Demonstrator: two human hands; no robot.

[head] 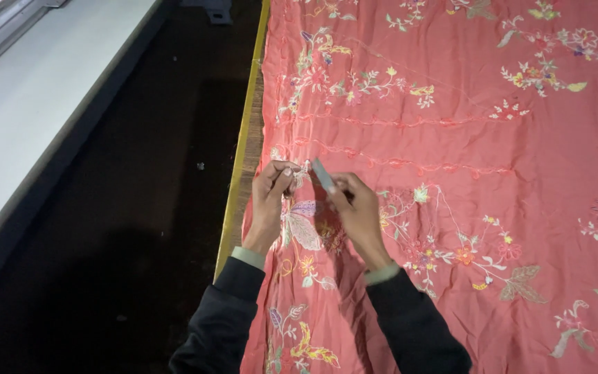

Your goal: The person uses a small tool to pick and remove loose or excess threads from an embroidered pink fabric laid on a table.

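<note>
A salmon-red cloth [451, 138] embroidered with coloured flowers and leaves lies spread over a table. My left hand [270, 201] pinches a small raised bit of the cloth near its left border. My right hand [358, 215] grips a small slim grey tool [322, 174], which looks like a thread cutter; its tip points toward the pinched spot. Both hands are close together above an embroidered leaf [304, 228]. Dark sleeves cover both forearms.
A yellow table edge [242, 149] runs along the cloth's left side. Left of it lies a dark floor [126, 208], then a pale grey ledge [29, 104] at the far left.
</note>
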